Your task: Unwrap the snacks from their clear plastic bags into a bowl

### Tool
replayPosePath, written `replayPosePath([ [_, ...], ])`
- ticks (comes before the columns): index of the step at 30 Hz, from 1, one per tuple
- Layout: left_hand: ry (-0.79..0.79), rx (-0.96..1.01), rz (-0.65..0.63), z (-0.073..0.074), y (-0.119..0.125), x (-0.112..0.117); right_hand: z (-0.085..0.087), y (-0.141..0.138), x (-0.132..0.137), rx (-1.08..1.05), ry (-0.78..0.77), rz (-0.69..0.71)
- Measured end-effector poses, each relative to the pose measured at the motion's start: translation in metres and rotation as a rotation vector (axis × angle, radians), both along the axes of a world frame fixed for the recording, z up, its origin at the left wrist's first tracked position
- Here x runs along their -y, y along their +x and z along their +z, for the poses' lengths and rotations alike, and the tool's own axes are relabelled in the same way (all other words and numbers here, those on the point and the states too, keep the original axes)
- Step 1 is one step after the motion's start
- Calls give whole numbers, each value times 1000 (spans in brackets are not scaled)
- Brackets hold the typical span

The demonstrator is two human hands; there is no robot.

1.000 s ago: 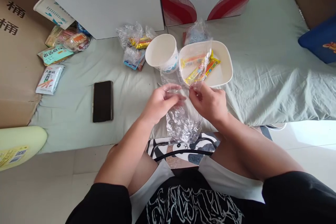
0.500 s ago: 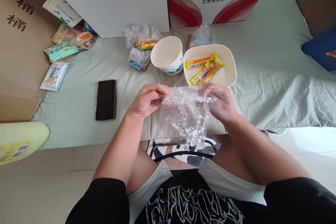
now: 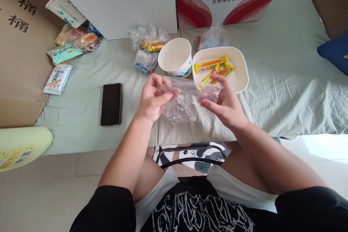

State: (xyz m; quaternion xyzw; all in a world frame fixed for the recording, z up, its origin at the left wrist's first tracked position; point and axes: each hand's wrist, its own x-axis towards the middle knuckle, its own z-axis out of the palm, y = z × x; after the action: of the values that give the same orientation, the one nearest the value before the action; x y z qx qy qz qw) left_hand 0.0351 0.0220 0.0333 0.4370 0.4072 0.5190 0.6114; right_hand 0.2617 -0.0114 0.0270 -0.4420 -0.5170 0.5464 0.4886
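A crumpled clear plastic bag (image 3: 179,110) hangs between my two hands, above the front edge of the cloth-covered surface. My left hand (image 3: 153,98) pinches its left side between thumb and curled fingers. On the right, my right hand (image 3: 228,103) has thumb and forefinger spread apart, with the bag's other side gathered against its fingers. Just beyond the hands sits a white rectangular tub (image 3: 241,72) with yellow-wrapped snack sticks (image 3: 210,64) in it. Left of the tub stands a round white paper bowl (image 3: 174,56) with a blue pattern.
A phone (image 3: 111,104) lies left of my hands. Packaged snacks (image 3: 65,53) rest at the far left, beside a cardboard box (image 3: 16,54). Behind the bowl are wrapped items (image 3: 148,45) and a bagged bluish item (image 3: 212,40). A white and red carton (image 3: 223,11) stands behind.
The bag has been drawn up and hangs less low. My right hand's thumb and forefinger have spread apart, and my left hand has turned slightly upward.
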Motion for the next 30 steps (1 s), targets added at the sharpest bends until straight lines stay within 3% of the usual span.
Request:
replayPosePath([
  [2,-48,21,-44,1,0,1,0,2,0,90,-15,9],
  [5,-195,-40,-257,-1,0,3,0,5,2,192,29,-74],
  [7,-267,-102,-320,-3,1,5,-2,6,3,196,24,-67],
  [12,-251,-32,-262,4,-3,4,-2,13,2,3,77,-9],
  [15,-178,14,-260,9,-4,1,1,19,1,34,83,75],
  [17,-129,-67,-271,8,-4,-1,1,20,0,107,39,101],
  [20,-63,-278,-258,-1,-4,-3,-3,18,-1,230,-37,29],
  [22,22,-353,-142,-7,-3,-4,-6,15,-1,228,-55,-52],
  [25,236,-392,204,-11,0,-2,-4,14,-2,214,9,-154],
  [26,297,-411,265,-11,2,0,-2,14,-1,248,46,-174],
  [28,344,-441,188,-8,9,8,4,14,0,302,144,-169],
  [30,299,-437,-36,-5,17,16,8,12,3,291,239,-80],
])
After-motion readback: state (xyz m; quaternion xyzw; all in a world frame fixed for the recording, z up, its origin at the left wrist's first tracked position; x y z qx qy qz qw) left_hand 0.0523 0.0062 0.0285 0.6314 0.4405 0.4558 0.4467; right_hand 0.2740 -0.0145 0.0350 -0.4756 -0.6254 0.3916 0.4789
